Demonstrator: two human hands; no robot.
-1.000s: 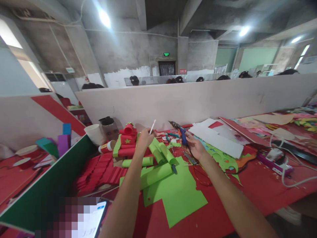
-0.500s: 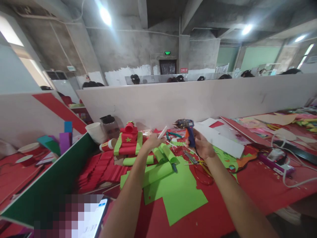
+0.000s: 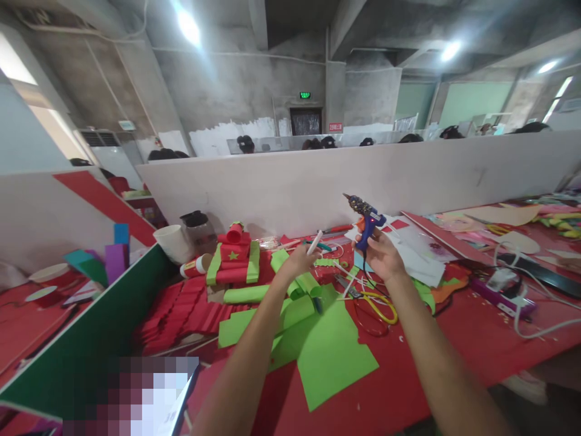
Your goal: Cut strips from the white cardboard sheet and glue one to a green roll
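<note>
A dark blue hot glue gun is held up in my right hand, fingers wrapped round its handle, its nozzle pointing up and left. My left hand is closed on a short white stick, whose exact kind I cannot make out. Below both hands lie light green sheets and rolled green pieces. Left of my left hand stands a red and green paper model with a star. Yellow-handled scissors rest under my right hand.
Folded red strips lie beside a green divider board. A white cup and a jar stand behind them. To the right is a purple power strip with white cables. A pale partition closes the back.
My right hand has lifted the glue gun up and to the right, tilting its nozzle upward. My left hand has shifted slightly right with the white stick.
</note>
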